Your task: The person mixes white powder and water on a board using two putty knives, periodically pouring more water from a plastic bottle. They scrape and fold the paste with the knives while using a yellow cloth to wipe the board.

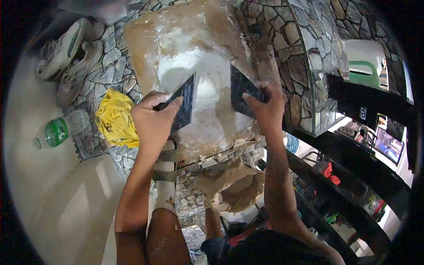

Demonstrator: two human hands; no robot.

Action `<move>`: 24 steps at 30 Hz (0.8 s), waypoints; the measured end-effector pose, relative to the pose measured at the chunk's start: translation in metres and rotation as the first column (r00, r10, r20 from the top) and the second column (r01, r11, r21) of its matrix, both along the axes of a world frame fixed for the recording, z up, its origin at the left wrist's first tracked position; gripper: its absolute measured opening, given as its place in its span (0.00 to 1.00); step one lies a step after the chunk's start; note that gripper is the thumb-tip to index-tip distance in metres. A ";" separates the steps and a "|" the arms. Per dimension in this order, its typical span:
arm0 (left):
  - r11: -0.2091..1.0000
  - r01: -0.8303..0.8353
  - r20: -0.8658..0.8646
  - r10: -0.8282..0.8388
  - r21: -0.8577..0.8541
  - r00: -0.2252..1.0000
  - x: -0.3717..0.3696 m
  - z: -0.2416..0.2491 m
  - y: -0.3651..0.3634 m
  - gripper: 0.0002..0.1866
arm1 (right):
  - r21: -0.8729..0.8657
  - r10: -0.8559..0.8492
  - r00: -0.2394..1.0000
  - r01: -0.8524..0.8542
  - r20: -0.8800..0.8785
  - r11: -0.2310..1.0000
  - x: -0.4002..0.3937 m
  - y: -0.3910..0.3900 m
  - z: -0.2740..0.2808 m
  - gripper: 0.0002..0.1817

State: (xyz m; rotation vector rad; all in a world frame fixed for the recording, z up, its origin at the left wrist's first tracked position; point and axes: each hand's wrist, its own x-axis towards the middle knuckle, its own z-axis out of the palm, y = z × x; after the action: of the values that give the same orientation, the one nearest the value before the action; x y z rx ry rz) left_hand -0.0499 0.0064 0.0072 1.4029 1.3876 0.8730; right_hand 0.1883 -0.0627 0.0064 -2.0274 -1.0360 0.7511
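Note:
My left hand point(155, 115) is closed on a dark flat scraper point(187, 105), thumb on its face and fingers behind. A second dark scraper point(240, 90) is gripped by my right hand point(270, 105), its thumb also lying on the face. Both blades stand apart from each other, tilted over a worn brown board point(143, 37). Between and beyond them a heap of white powder point(206, 86) is spread on the board. Below the board's near edge stands an opened brown paper bag point(212, 185).
A yellow cloth point(114, 118) and a plastic bottle with a green label point(56, 132) lie at the left. Worn shoes point(66, 48) stand behind them. At the right, dark stair treads point(362, 150) drop towards a cluttered lower floor. A stone-patterned block point(320, 53) rises beside the board.

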 end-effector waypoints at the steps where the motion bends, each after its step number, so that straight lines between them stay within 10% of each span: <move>1: 0.993 -0.008 0.018 0.010 -0.117 1.000 0.000 0.003 0.004 0.05 | 0.018 -0.044 0.994 0.046 -0.098 0.999 -0.004 0.000 -0.002 0.13; 4: 0.987 -0.033 0.144 0.055 -0.155 0.988 0.003 0.009 0.007 0.05 | 0.015 -0.185 0.895 0.209 -0.405 0.978 -0.023 -0.001 -0.005 0.12; 7: 0.989 -0.019 0.161 0.043 -0.148 0.986 0.000 0.009 0.004 0.04 | 0.136 0.051 0.991 -0.068 0.124 0.988 -0.028 -0.003 -0.014 0.12; 10: 0.986 -0.002 0.180 0.032 -0.165 0.983 -0.006 0.014 0.005 0.04 | 0.060 0.260 0.675 -0.411 0.691 0.910 -0.031 -0.002 0.002 0.13; 18: 0.892 0.424 -0.369 -0.345 0.159 0.863 0.029 0.027 0.024 0.09 | 0.190 0.403 0.493 -0.783 0.771 0.593 -0.034 0.011 0.018 0.11; 24: 0.829 0.490 -0.475 -0.328 0.270 0.817 0.033 -0.010 0.032 0.06 | 0.221 0.313 0.584 -0.666 0.749 0.712 -0.027 -0.001 0.037 0.12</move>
State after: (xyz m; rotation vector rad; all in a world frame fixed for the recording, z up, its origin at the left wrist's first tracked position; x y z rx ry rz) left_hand -0.0166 0.0386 -0.0027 2.2019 1.1560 0.5852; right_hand 0.1615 -0.0632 0.0433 -1.5313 -2.0677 -0.0696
